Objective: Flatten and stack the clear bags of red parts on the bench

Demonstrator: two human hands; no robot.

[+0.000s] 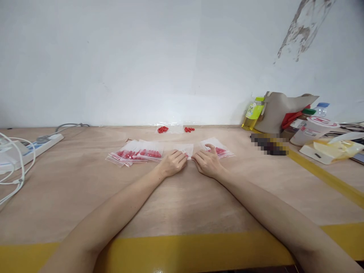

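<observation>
My left hand (174,163) is closed on the near left corner of a small clear plastic bag (184,148). My right hand (208,162) pinches the same bag's near right edge, its index finger raised. A bit of red shows inside the bag between my hands; the rest is covered by fingers. To the left lies an overlapping pile of clear zip bags (135,151) with red capsule-shaped pieces in them. Another filled bag (217,148) lies just beyond my right hand. Farther back, loose red pieces (163,129) and a second small group (189,129) rest on clear plastic film.
A white power strip (42,149) with white cables (21,167) lies at the left. On the right stand a yellow-green bottle (253,113), a grey bag (274,112), a plastic cup (311,131) and a yellow packet (332,149). Yellow tape (170,252) runs along the table's front edge.
</observation>
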